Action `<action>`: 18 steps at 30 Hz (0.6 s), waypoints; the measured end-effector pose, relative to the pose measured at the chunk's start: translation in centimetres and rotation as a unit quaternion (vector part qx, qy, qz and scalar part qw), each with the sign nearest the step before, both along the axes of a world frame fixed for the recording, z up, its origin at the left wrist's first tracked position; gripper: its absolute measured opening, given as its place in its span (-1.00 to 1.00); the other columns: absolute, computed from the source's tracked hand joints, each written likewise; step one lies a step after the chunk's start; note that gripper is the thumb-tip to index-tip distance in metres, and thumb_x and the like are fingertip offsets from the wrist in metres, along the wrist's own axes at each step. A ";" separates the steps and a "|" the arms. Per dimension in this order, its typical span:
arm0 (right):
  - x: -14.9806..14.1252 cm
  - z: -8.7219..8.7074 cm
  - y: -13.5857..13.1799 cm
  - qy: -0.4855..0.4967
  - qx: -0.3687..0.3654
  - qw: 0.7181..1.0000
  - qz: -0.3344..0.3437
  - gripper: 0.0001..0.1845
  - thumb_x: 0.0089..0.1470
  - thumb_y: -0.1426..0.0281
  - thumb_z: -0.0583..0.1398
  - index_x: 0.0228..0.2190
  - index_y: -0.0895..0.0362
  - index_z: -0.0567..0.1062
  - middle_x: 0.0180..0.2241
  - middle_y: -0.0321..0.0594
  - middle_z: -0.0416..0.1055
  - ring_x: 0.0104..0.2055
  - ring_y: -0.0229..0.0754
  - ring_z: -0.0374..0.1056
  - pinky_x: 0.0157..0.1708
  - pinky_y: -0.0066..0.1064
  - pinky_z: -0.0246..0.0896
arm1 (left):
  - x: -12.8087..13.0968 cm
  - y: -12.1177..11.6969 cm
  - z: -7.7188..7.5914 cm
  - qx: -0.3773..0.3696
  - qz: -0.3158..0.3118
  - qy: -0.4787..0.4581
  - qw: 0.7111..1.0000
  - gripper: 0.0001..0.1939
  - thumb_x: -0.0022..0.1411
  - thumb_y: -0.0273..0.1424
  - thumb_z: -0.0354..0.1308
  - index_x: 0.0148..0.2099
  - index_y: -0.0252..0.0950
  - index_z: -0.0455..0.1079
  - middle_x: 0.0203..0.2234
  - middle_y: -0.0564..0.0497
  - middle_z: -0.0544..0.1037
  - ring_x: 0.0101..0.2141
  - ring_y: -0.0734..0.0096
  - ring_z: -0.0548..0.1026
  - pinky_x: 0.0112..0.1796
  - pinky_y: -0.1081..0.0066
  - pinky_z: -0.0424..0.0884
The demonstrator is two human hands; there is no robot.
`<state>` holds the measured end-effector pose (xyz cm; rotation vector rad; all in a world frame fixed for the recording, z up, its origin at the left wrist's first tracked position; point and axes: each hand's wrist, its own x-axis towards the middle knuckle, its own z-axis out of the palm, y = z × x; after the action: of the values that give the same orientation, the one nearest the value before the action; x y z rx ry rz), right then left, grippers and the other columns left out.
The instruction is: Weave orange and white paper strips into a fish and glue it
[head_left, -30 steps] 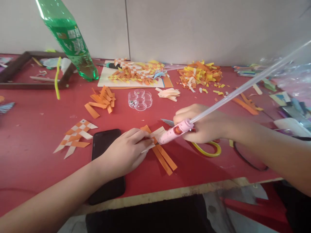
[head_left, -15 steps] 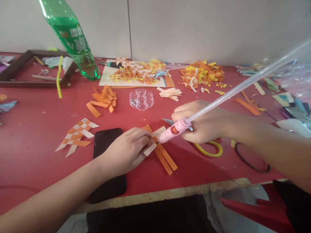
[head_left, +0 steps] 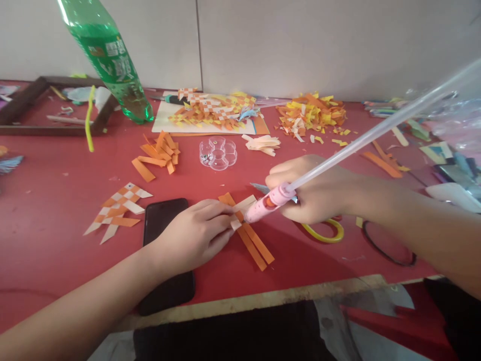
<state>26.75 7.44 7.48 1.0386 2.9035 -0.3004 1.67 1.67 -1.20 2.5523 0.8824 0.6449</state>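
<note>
My left hand point(head_left: 197, 231) has its fingers closed on a woven piece of orange and cream paper strips point(head_left: 256, 246) lying on the table. Two orange tails of the piece stick out toward the front edge. In my right hand point(head_left: 317, 188) is a pink hot glue gun point(head_left: 266, 203), its tip at the weave beside my left fingertips. A long clear glue stick point(head_left: 376, 133) runs out of its back. Under my right hand lie yellow-handled scissors point(head_left: 330, 232), partly hidden. Below my left wrist is a black phone point(head_left: 165, 220); a woven paper fish point(head_left: 121, 205) lies left of it.
A green soda bottle point(head_left: 112, 65) and a dark frame point(head_left: 56, 131) stand at the back left. Further in are orange strips point(head_left: 161, 153), a clear bead tray point(head_left: 218, 154), cream strips point(head_left: 262, 144), a pile of woven fish point(head_left: 214, 110) and paper scraps point(head_left: 313, 114).
My left fingers have shifted slightly over the cream strip, covering more of its near end. The glue gun stays close to the weave, moved only slightly left.
</note>
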 end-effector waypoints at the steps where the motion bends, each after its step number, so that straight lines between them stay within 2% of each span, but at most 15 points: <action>1: 0.0 0.0 0.0 -0.003 -0.005 1.000 -0.002 -0.84 -0.12 0.48 0.12 -0.66 0.08 0.35 -0.59 -0.37 0.32 -0.61 -0.31 0.04 -0.59 -0.37 -0.19 | -0.1 0.0 -0.2 0.008 0.001 -0.002 1.000 -0.78 0.35 -0.46 0.03 -0.08 -0.32 0.50 -0.09 -0.16 0.55 -0.08 0.21 0.54 -0.05 0.21 0.50; 6: 0.1 0.0 0.0 0.003 0.001 1.000 0.001 -0.84 -0.13 0.49 0.12 -0.66 0.08 0.32 -0.60 -0.35 0.29 -0.60 -0.30 0.04 -0.59 -0.38 -0.18 | -0.2 -0.2 -0.4 0.050 -0.004 -0.005 0.999 -0.76 0.34 -0.46 0.05 -0.03 -0.27 0.50 -0.08 -0.14 0.58 -0.09 0.21 0.56 -0.08 0.21 0.53; 11: -0.1 0.1 0.1 0.007 0.014 1.000 0.015 -0.82 -0.13 0.51 0.10 -0.68 0.08 0.28 -0.61 -0.34 0.29 -0.60 -0.28 0.04 -0.58 -0.38 -0.16 | 0.0 -0.2 0.0 0.081 -0.010 0.006 0.997 -0.77 0.36 -0.47 0.04 -0.05 -0.34 0.49 -0.10 -0.16 0.60 -0.09 0.20 0.56 -0.04 0.20 0.52; 18: -0.4 0.5 0.1 -0.037 0.024 0.999 -0.020 -0.88 -0.17 0.45 0.10 -0.66 0.07 0.28 -0.62 -0.30 0.27 -0.62 -0.27 0.02 -0.59 -0.37 -0.19 | -0.1 -0.3 0.0 0.085 -0.010 0.026 0.996 -0.75 0.33 -0.47 0.06 -0.02 -0.35 0.50 -0.11 -0.17 0.59 -0.10 0.16 0.56 -0.08 0.17 0.55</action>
<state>26.30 7.51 8.00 1.0903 2.8406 -0.1897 1.59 1.34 -1.16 2.7376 0.8494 0.6777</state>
